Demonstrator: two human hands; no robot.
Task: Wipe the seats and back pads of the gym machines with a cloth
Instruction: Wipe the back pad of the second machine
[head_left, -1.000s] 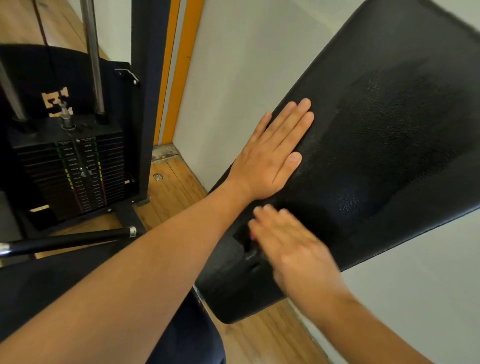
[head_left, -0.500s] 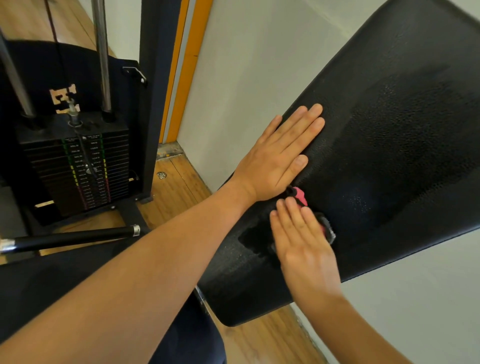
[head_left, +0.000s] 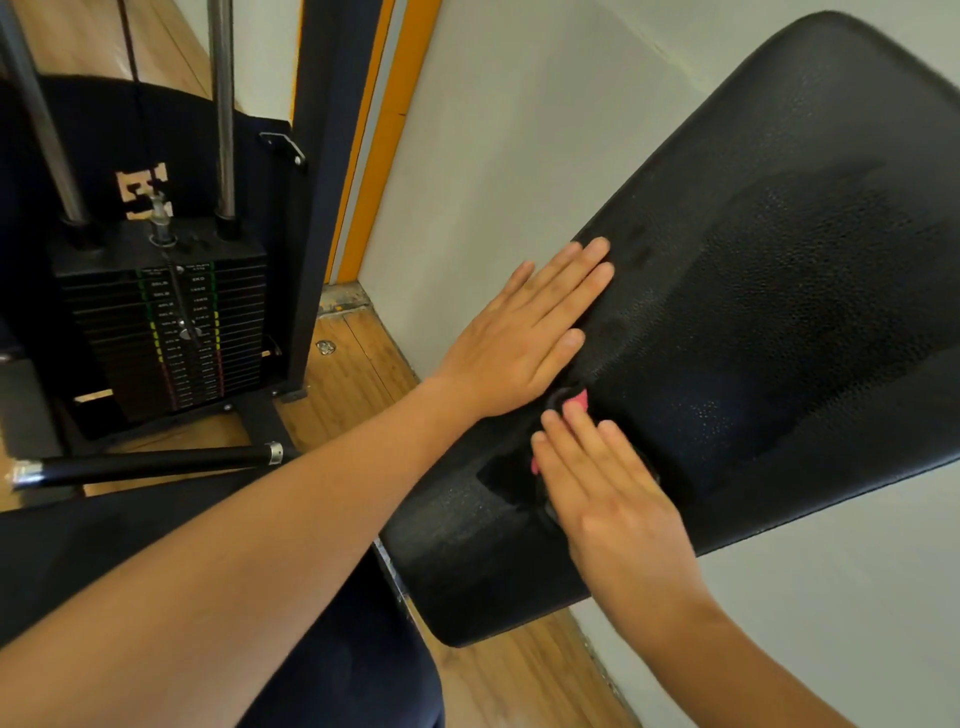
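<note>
A large black textured back pad (head_left: 769, 322) slants across the right of the view, with darker damp patches on it. My left hand (head_left: 524, 338) lies flat on its left edge, fingers straight and together, holding nothing. My right hand (head_left: 602, 483) presses flat on a cloth (head_left: 575, 401) against the lower part of the pad. Only a pink corner and a dark edge of the cloth show past the fingertips; the rest is hidden under the hand.
A black weight stack (head_left: 166, 322) with two steel guide rods stands at left. A black bar with a chrome end (head_left: 156, 462) lies low in front of it. A pale wall (head_left: 493, 156) sits right behind the pad, above wooden floor (head_left: 353, 379).
My right hand has slid up the pad from its lower edge, and the pink cloth corner now shows. My left hand has stayed flat in place.
</note>
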